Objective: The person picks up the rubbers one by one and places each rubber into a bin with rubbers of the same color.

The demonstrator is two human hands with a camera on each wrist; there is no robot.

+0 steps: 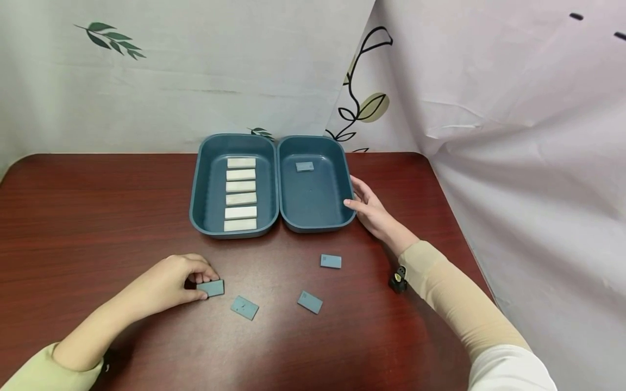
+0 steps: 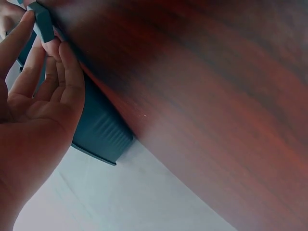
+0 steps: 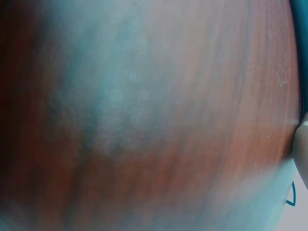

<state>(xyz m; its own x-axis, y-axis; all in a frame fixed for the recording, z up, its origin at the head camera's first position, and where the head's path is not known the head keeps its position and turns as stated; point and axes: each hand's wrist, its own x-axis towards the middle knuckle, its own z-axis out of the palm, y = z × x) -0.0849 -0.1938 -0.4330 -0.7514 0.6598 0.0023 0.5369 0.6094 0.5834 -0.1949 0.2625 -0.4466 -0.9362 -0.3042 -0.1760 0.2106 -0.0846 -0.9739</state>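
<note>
My left hand [image 1: 172, 282] pinches a small blue-grey rectangular block [image 1: 211, 288] between thumb and fingers, low over the table's left front. In the left wrist view the same block [image 2: 41, 21] shows at the fingertips. Three more blue-grey blocks lie loose: one just right of that hand [image 1: 245, 308], another near the middle [image 1: 310, 302], and a third block [image 1: 331, 261] before the right tray. At the blue right tray [image 1: 317, 225], my right hand [image 1: 374, 213] holds the right rim, thumb over it and fingers outside. One blue-grey block [image 1: 305, 166] lies inside that tray.
Directly left of the right tray stands a matching blue tray [image 1: 235, 235], holding a column of several white blocks [image 1: 240, 186]. Both trays sit at the back of the dark red wooden table [image 1: 98, 217]. Patterned cloth [image 1: 195, 70] hangs behind.
</note>
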